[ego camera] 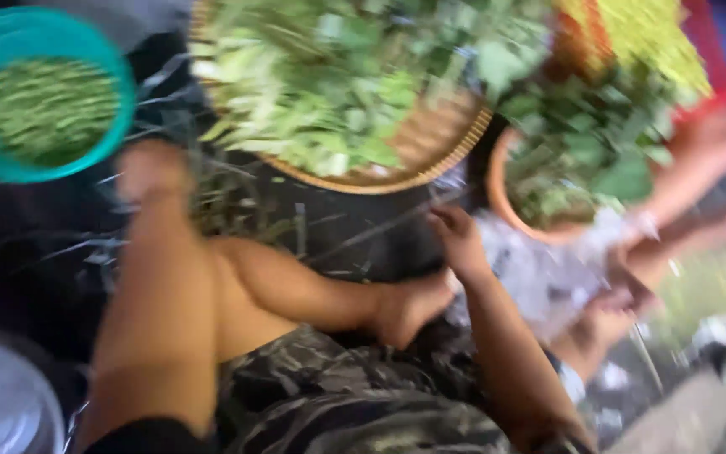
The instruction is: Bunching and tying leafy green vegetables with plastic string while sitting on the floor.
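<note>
Head view, heavily blurred: the person's left hand (151, 171) lies among a pile of thin green stems (228, 206) on the dark ground, just below the woven tray (430, 151) heaped with leaves; whether its fingers are together or apart cannot be told. The stems' long axes run mostly up and down the picture, toward the tray. The right hand (457, 240) sits below the tray's right edge, fingers curled loosely, beside a clear plastic bag (539, 277); what it grips is unclear. Left of the tray stands a teal bowl (115, 92) of chopped greens; right of it, an orange basin (506, 214) of leaves.
</note>
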